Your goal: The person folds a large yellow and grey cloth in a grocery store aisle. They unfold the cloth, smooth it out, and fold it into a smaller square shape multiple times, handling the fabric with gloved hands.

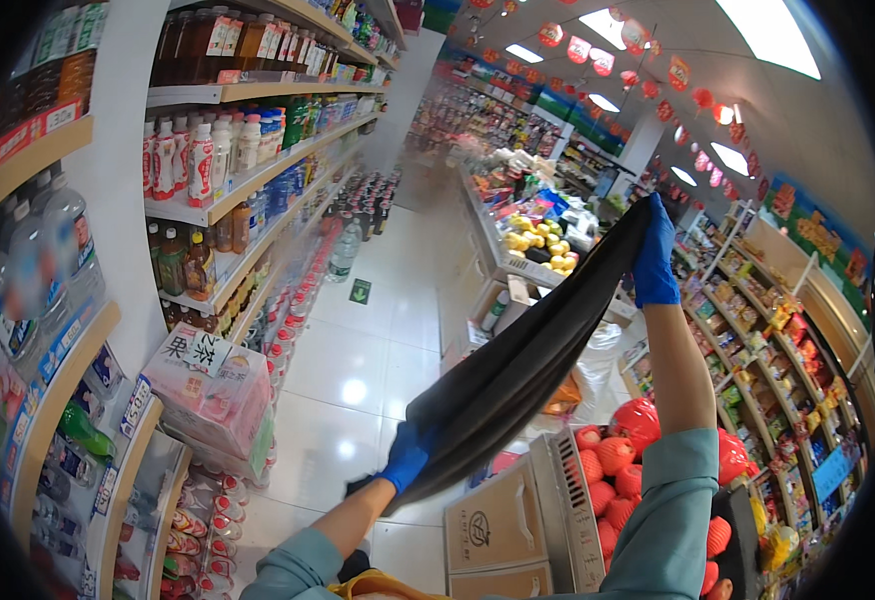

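Observation:
A long dark grey cloth (512,360) stretches on a slant across the aisle, held between my two hands. My left hand (407,457), in a blue glove, grips its lower end, and a loose corner hangs past my wrist. High on the right, my right hand (655,255), gloved in blue too, clutches the upper end. The cloth sags in folds and hides part of the counter and floor behind it. Below my right forearm sits a crate of fruit (610,480) in red foam nets, partly covered by my sleeve.
Drink shelves (272,90) line the left side, with a pink carton (209,390) standing before them. Bottle packs (287,330) edge the tiled floor (332,375). Ahead stands a counter (475,217) with yellow fruit (539,240). Cardboard boxes (497,525) and snack shelves (767,360) are on the right.

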`<state>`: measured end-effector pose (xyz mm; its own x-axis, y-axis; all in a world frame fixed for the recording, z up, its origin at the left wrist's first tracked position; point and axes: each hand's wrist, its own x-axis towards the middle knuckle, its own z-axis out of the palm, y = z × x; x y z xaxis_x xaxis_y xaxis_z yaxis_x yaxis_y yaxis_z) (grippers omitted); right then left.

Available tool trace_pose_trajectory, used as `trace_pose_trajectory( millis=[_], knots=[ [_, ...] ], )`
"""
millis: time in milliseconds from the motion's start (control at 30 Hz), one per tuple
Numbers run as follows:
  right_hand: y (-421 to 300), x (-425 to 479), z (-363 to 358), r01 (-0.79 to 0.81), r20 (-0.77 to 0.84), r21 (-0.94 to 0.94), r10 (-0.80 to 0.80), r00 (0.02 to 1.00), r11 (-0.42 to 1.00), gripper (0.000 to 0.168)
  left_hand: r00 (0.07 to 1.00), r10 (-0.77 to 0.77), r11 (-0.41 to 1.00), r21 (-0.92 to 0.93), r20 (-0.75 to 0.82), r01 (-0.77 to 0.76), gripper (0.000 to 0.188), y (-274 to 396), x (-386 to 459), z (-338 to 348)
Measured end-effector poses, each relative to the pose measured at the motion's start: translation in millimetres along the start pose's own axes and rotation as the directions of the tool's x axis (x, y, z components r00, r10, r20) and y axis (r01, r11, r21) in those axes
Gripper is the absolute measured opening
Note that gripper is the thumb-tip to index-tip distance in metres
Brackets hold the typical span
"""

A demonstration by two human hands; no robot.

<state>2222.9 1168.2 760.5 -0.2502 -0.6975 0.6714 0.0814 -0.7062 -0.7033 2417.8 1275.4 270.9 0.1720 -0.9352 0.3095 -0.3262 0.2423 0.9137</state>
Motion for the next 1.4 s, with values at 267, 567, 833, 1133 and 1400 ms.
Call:
trace_pose_trajectory(
  millis=[267,567,833,1133,1400],
  knots=[
    [103.0,26.4,55.2,-0.449,0.395,0.297,0.320,0.861,0.842,0.025,0.985,-0.172,0.741,0.657,-0.010,0.136,0.054,-24.5,170.4,-37.5],
    [212.8,110.8,124.3,-0.473,0.371,0.217,0.376,0.849,0.854,0.023,0.991,-0.112,0.789,0.613,0.072,0.044,0.052,-60.9,309.6,-2.5],
    [282.1,198.6,126.6,-0.202,0.193,0.027,0.193,0.962,0.979,0.020,0.978,0.165,0.749,0.629,0.123,-0.206,0.015,-164.5,430.9,99.1],
    [362.3,241.5,-243.7,-0.257,-0.262,-0.549,0.128,0.956,0.795,0.018,0.655,0.526,0.743,0.081,0.542,-0.664,0.017,-40.5,713.5,-67.1],
    [509.6,175.2,-283.2,-0.431,-0.311,-0.343,0.332,0.890,0.835,0.019,0.629,0.037,0.659,0.454,0.776,-0.599,0.032,24.1,775.9,-55.1]
  ],
)
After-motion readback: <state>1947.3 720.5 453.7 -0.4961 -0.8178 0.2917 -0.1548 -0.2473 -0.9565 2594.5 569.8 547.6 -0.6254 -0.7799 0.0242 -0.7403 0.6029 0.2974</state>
